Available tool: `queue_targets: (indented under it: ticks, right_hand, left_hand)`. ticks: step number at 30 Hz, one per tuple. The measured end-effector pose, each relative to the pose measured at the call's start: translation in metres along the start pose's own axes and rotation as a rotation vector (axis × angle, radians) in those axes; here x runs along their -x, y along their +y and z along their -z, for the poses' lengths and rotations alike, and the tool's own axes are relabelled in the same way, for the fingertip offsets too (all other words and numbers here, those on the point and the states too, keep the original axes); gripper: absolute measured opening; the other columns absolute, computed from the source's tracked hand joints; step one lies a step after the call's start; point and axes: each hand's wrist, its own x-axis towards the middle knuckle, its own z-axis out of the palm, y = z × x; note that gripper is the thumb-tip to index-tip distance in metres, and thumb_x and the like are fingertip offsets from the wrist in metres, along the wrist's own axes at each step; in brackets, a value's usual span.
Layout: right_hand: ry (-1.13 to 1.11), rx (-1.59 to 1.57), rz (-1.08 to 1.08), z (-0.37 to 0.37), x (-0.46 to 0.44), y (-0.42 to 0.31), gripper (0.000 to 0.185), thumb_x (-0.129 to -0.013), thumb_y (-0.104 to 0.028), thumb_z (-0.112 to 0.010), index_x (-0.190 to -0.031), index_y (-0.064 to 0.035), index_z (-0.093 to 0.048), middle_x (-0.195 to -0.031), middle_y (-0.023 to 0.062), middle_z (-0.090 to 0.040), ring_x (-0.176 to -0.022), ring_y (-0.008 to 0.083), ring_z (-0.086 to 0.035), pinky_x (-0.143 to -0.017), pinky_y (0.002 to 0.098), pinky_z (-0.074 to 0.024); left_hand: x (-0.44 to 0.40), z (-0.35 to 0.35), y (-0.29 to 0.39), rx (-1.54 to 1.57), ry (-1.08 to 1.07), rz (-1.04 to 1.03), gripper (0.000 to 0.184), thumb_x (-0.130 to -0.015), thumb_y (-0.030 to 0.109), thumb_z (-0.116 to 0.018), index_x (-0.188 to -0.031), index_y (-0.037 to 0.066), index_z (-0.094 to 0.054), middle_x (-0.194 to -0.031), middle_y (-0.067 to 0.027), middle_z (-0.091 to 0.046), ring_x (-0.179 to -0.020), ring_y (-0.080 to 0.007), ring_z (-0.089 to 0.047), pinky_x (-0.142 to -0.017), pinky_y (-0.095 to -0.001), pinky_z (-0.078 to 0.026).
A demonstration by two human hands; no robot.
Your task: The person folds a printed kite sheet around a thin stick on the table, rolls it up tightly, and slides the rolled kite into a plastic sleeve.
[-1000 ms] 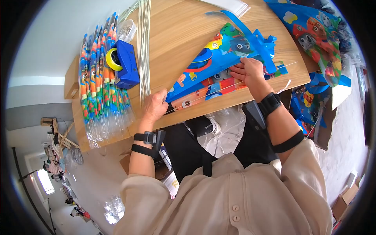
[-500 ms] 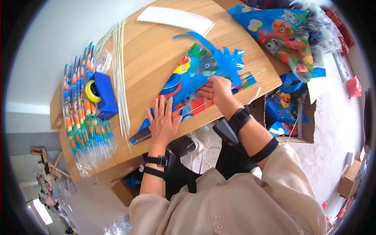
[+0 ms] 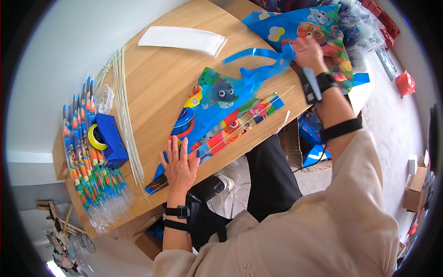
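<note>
A folded cartoon-print kite [image 3: 217, 106] lies on the table, with thin rods along its front edge. My left hand [image 3: 179, 167] rests flat with spread fingers on the kite's narrow left end. Blue ribbon tails [image 3: 260, 78] trail from the kite's right part, their bend drawn up to the thumb side of my right hand [image 3: 310, 55]. That hand seems to pinch the ribbon, though it is smeared by motion and its other fingers look extended. Behind it another printed kite [image 3: 277, 33] hangs over the table's right edge.
White strips [image 3: 182, 39] are stacked at the table's back. Long thin rods [image 3: 123, 106] lie left of the kite, beside a blue tape dispenser [image 3: 113, 141] and several bagged rolled kites [image 3: 92, 157]. A cardboard box [image 3: 291, 145] stands below the table's right side.
My right hand has moved from the folded kite to the far right, and the blue tails have swung that way with it. My left hand stays on the narrow end. The view has shifted.
</note>
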Motion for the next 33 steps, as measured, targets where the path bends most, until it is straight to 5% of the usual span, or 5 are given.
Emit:
queue_targets:
  ticks: [5,7,19,27,33]
  right_hand:
    - [0.565,1.260,0.543,-0.034,0.058,-0.044,0.052,-0.085,-0.030,-0.070,-0.126,-0.0012,-0.056,-0.116,0.0096,-0.061,-0.105,0.0176,-0.058,-0.091,0.0328,-0.0464]
    - [-0.035,1.408,0.830,-0.038,0.088,-0.021,0.043,-0.083,-0.026,-0.071,-0.114,0.0019,-0.062,-0.107,0.0127,-0.064,-0.096,0.0191,-0.063,-0.085,0.0321,-0.0496]
    - [-0.216,1.882,0.561,-0.074,0.110,0.134,0.037,-0.075,-0.023,-0.071,-0.103,0.0005,-0.066,-0.096,0.0223,-0.067,-0.092,0.0383,-0.065,-0.077,0.0431,-0.0520]
    - [0.283,0.245,0.076,-0.089,0.036,0.066,0.009,-0.089,-0.016,-0.060,-0.084,-0.0078,-0.059,-0.071,0.0040,-0.055,-0.056,0.0198,-0.053,-0.055,0.0398,-0.0498]
    - [0.416,0.475,0.381,-0.043,0.011,-0.094,0.009,-0.089,-0.015,-0.062,-0.087,-0.0072,-0.059,-0.081,0.0056,-0.061,-0.073,0.0181,-0.062,-0.059,0.0279,-0.0519]
  left_hand:
    - [-0.001,0.001,0.001,-0.035,-0.012,0.005,0.067,-0.093,0.050,-0.048,-0.148,0.017,-0.030,-0.154,-0.0143,-0.025,-0.143,-0.0341,-0.020,-0.111,-0.0611,-0.012]
    - [-0.001,0.002,0.002,-0.030,-0.010,0.007,0.067,-0.093,0.050,-0.048,-0.148,0.017,-0.031,-0.154,-0.0143,-0.025,-0.143,-0.0341,-0.020,-0.111,-0.0611,-0.012]
    - [0.000,0.001,0.003,-0.034,0.020,-0.009,0.066,-0.092,0.047,-0.049,-0.148,0.016,-0.032,-0.154,-0.0146,-0.026,-0.142,-0.0348,-0.022,-0.111,-0.0610,-0.012]
    - [0.000,-0.001,0.003,-0.057,0.015,0.003,0.067,-0.091,0.047,-0.051,-0.148,0.017,-0.031,-0.155,-0.0138,-0.025,-0.142,-0.0348,-0.022,-0.111,-0.0612,-0.014]
    - [-0.001,0.000,0.004,-0.054,0.018,0.008,0.068,-0.090,0.045,-0.052,-0.148,0.017,-0.031,-0.154,-0.0135,-0.026,-0.142,-0.0347,-0.023,-0.111,-0.0611,-0.015]
